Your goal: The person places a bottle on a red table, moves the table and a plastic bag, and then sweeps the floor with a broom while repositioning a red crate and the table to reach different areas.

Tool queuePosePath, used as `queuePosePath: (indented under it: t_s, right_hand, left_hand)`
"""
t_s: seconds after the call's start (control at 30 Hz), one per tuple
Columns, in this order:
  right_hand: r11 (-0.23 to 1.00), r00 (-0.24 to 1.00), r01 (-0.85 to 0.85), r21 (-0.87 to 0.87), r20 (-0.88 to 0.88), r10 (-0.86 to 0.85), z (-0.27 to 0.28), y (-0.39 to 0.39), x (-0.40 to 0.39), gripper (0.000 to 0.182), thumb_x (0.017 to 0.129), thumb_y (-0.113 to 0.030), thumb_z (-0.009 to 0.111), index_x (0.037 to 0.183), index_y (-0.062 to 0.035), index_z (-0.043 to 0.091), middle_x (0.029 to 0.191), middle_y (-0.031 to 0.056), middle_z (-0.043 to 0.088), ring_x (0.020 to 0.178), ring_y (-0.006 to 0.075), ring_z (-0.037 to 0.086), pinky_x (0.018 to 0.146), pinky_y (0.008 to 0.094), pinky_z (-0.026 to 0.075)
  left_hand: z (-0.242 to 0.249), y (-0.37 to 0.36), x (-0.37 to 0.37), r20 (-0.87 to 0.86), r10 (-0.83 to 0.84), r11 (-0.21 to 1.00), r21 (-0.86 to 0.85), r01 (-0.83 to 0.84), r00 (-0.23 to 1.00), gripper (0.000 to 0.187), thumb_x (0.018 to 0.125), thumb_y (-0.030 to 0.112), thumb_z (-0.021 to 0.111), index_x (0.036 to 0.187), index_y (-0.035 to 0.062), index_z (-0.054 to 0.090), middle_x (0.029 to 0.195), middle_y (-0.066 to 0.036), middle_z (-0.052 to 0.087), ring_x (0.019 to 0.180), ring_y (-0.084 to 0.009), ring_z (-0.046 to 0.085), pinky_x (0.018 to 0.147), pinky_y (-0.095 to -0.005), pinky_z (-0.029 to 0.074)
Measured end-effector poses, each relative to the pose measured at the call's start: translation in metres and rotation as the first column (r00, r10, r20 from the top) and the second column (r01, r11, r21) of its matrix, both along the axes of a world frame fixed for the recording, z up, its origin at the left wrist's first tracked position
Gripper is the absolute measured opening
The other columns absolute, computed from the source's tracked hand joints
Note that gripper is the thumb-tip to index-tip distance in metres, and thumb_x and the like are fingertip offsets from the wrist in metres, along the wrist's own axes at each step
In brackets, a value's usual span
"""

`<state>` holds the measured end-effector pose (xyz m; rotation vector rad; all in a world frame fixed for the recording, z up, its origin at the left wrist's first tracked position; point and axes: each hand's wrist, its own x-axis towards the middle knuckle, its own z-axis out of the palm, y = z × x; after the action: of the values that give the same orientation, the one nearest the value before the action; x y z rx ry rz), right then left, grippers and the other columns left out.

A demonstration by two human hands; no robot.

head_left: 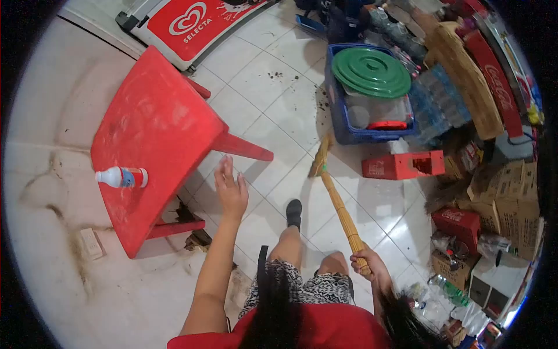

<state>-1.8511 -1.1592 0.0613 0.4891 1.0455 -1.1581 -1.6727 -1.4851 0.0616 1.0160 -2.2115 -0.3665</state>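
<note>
My right hand point(371, 264) is closed round the handle end of a broom point(339, 210). The broom slants up and left from my grip, and its bristles point(319, 160) touch the tiled floor beside the blue bin. My left hand point(231, 189) is held up in the air with its fingers stretched out and nothing in it. It is near the leg of a red plastic table point(157, 110). On that table a white bottle with a red and blue label point(122, 177) lies on its side. Dark bits of dirt point(283, 75) are scattered on the floor ahead.
A blue bin point(372, 135) with a green lid point(372, 71) stands ahead to the right, near a red crate point(402, 165). Bottle packs point(436, 99), cardboard boxes point(504, 195) and loose bottles point(447, 291) crowd the right side. A red Selecta freezer point(192, 29) stands beyond the table.
</note>
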Motion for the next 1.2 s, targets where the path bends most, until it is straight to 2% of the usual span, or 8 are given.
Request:
queuePosePath:
  t_s: [0.17,0.23,0.4,0.5,0.57,0.7,0.9,1.2]
  right_hand:
    - [0.981,0.956,-0.192,0.003,-0.226,0.187,0.019,-0.111,-0.026,0.061,0.063,-0.001,0.047,0.117,-0.0086,0.02,0.062,0.009,0.046,0.042,0.0132,0.044,0.036,0.0219,0.038]
    - [0.904,0.824,-0.427,-0.039,-0.429,0.37,0.016,-0.148,-0.038,0.067,0.062,-0.001,0.051,0.119,-0.0095,0.017,0.061,0.007,0.046,0.041,0.0123,0.043,0.035,0.0219,0.037]
    - [0.821,0.75,-0.571,0.003,-0.406,0.523,-0.039,-0.248,-0.065,0.065,0.062,-0.004,0.055,0.118,-0.0108,0.022,0.066,0.0072,0.049,0.04,0.0121,0.043,0.035,0.0219,0.036]
    - [0.711,0.371,-0.684,0.164,-0.761,0.533,-0.09,-0.343,-0.077,0.053,0.062,-0.006,0.055,0.112,-0.009,0.036,0.066,0.008,0.052,0.04,0.0113,0.045,0.034,0.0237,0.035]
    - [0.736,0.291,-0.666,0.124,-0.865,0.409,-0.124,-0.417,-0.073,0.047,0.063,-0.008,0.054,0.108,-0.0071,0.04,0.061,0.0072,0.051,0.039,0.0116,0.045,0.035,0.0255,0.035]
    - [0.722,0.472,-0.692,-0.012,-0.764,0.439,-0.185,-0.567,-0.066,0.03,0.065,-0.017,0.054,0.089,-0.0017,0.046,0.059,0.0094,0.05,0.047,0.0174,0.05,0.036,0.0292,0.038]
    - [0.867,0.796,-0.483,-0.119,-0.472,0.379,-0.266,-0.693,-0.078,0.028,0.068,-0.016,0.052,0.093,-0.0061,0.044,0.06,0.006,0.046,0.038,0.0121,0.041,0.033,0.0256,0.036]
    - [0.998,0.984,0.018,0.062,-0.176,-0.007,-0.328,-0.473,-0.141,0.023,0.074,-0.023,0.046,0.088,-0.0051,0.048,0.063,0.0052,0.049,0.037,0.0122,0.042,0.031,0.0206,0.035]
  left_hand:
    - [0.024,-0.118,-0.022,0.175,0.199,0.957,-0.249,-0.153,0.964,0.053,0.066,0.015,0.056,0.114,0.0096,0.032,0.112,-0.016,0.029,0.1,-0.0287,0.029,0.081,-0.0406,0.025]
    - [0.012,-0.149,-0.024,0.183,0.26,0.948,-0.236,-0.214,0.948,0.054,0.067,0.018,0.056,0.114,0.01,0.032,0.112,-0.015,0.027,0.101,-0.0293,0.026,0.083,-0.0416,0.023]
    - [-0.019,-0.178,-0.026,0.287,0.339,0.94,-0.137,-0.312,0.896,0.062,0.063,0.033,0.058,0.114,0.0099,0.031,0.111,-0.013,0.027,0.104,-0.0319,0.021,0.085,-0.0444,0.019]
    - [-0.037,-0.181,-0.019,0.188,0.324,0.944,-0.125,-0.305,0.927,0.066,0.06,0.031,0.062,0.112,0.0052,0.031,0.112,-0.014,0.022,0.106,-0.0294,0.02,0.086,-0.0449,0.019]
    - [-0.035,-0.179,-0.018,0.271,0.264,0.954,-0.213,-0.21,0.926,0.064,0.058,0.03,0.063,0.109,0.004,0.035,0.112,-0.014,0.021,0.105,-0.0296,0.021,0.086,-0.0459,0.02]
    - [-0.038,-0.181,-0.019,0.32,0.183,0.975,-0.179,-0.131,0.93,0.064,0.058,0.036,0.061,0.107,0.0067,0.031,0.109,-0.014,0.024,0.102,-0.0353,0.023,0.081,-0.0479,0.024]
    - [-0.059,-0.184,0.007,0.357,0.137,0.961,-0.276,-0.036,0.924,0.072,0.059,0.039,0.058,0.113,0.0085,0.021,0.109,-0.014,0.024,0.1,-0.0342,0.028,0.08,-0.0473,0.028]
    - [-0.071,-0.162,0.027,0.333,0.169,0.977,-0.18,-0.114,0.928,0.077,0.059,0.039,0.057,0.115,0.0075,0.015,0.112,-0.014,0.016,0.104,-0.0332,0.02,0.084,-0.0458,0.025]
